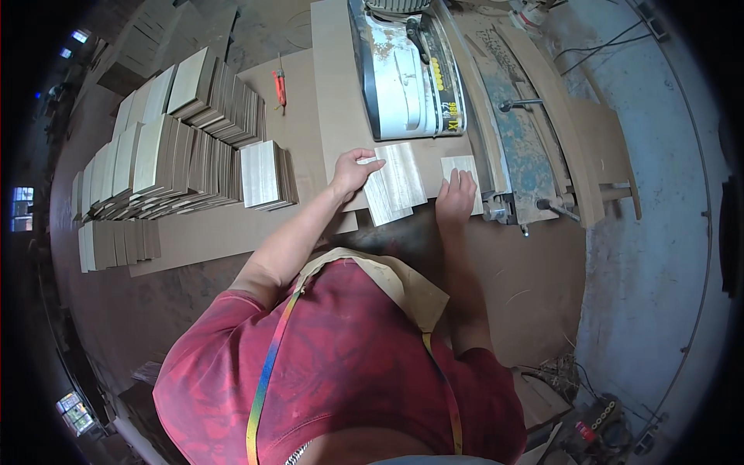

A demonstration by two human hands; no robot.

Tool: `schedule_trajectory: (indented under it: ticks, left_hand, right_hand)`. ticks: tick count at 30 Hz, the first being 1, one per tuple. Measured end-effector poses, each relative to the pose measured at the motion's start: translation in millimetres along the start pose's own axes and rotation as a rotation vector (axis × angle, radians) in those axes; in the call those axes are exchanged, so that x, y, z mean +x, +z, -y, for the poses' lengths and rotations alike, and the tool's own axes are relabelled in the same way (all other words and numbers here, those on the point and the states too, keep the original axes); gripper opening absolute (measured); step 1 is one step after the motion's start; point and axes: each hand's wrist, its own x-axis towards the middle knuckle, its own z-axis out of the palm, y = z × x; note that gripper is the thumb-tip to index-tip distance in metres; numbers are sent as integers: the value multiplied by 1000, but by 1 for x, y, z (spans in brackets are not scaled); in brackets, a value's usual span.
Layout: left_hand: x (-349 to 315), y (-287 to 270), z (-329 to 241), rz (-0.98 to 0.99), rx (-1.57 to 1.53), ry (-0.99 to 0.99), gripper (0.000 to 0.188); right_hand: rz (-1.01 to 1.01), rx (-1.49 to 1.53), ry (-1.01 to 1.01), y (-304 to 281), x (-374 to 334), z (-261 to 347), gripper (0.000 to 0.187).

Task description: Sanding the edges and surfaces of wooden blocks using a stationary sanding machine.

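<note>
My left hand [356, 171] pinches the upper left edge of two thin, pale wooden boards [400, 177] that overlap at a slight angle. They lie by the front edge of the brown work surface, their lower ends jutting past it. To the right, my right hand [455, 198] has its fingers over a separate small wooden board [459, 163]; its thumb is hard to make out. Just beyond the boards stands a white machine housing [407, 85] with a dark side band. A short stack of similar boards [263, 174] stands left of my left hand.
Rows of stacked boards [167, 159] fill the left of the surface. A red-handled tool [280, 87] lies behind the short stack. On the right run a worn blue-green metal bed [518, 116] and a lever [521, 104]. Wood shavings and cables [562, 376] lie lower right.
</note>
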Motion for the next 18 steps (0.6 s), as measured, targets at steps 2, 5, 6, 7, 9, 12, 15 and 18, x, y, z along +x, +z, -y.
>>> schedule_trajectory:
  ticks: [2,5,6,7,9,12,15,18]
  left_hand:
    - [2,2,0,-2,-11,10,31]
    - [7,13,-8,-8,47,2,30]
    - [7,17,-10,-10,68,-1,30]
    - [6,19,-9,-7,63,3,30]
    - [4,20,-1,-7,90,22,30]
    - [7,14,10,-70,69,28,31]
    - [6,21,11,-2,53,121,30]
    - [4,29,3,20,65,131,30]
  right_hand:
    - [-6,-24,5,-2,5,2,39]
    - [-5,65,-19,7,50,2,38]
    - [-4,96,-25,6,60,1,38]
    - [-7,99,-7,7,67,-3,37]
    - [-6,109,-6,3,69,-2,37]
    - [72,-119,-11,-23,16,5,39]
    - [117,-183,-20,-23,5,-13,39]
    - [96,-127,-24,-6,41,-17,38]
